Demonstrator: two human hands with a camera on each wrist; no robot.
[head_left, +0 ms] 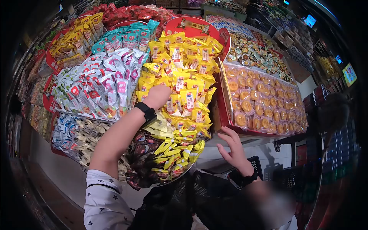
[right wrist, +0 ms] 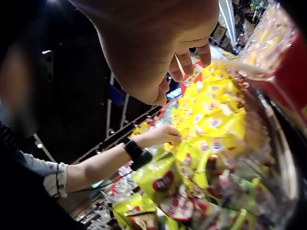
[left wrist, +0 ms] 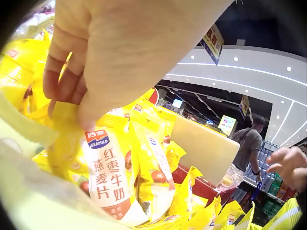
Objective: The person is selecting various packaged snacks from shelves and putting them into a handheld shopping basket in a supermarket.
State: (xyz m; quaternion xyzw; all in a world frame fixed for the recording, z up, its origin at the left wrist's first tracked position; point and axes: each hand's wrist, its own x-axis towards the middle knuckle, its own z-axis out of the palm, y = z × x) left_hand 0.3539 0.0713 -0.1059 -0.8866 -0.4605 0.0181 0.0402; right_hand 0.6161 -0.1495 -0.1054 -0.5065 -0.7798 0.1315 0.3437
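Note:
My left hand (head_left: 158, 97) reaches into a heap of yellow snack packets (head_left: 188, 100). In the left wrist view the thumb and curled fingers of the left hand (left wrist: 103, 62) pinch the top edge of a yellow packet (left wrist: 108, 167) with a white label. The right wrist view shows the left hand (right wrist: 165, 136) at the edge of the yellow heap (right wrist: 211, 110). My right hand (head_left: 234, 152) hovers at the right of the display, fingers spread and relaxed, holding nothing; its fingers hang loosely in the right wrist view.
White and pink packets (head_left: 99, 84) lie left of the yellow ones, teal packets (head_left: 128, 37) behind them. A red-edged box of wrapped round pastries (head_left: 264, 101) stands right. Dark packets (head_left: 143, 153) lie at the front. A person (left wrist: 249, 146) stands beyond the display.

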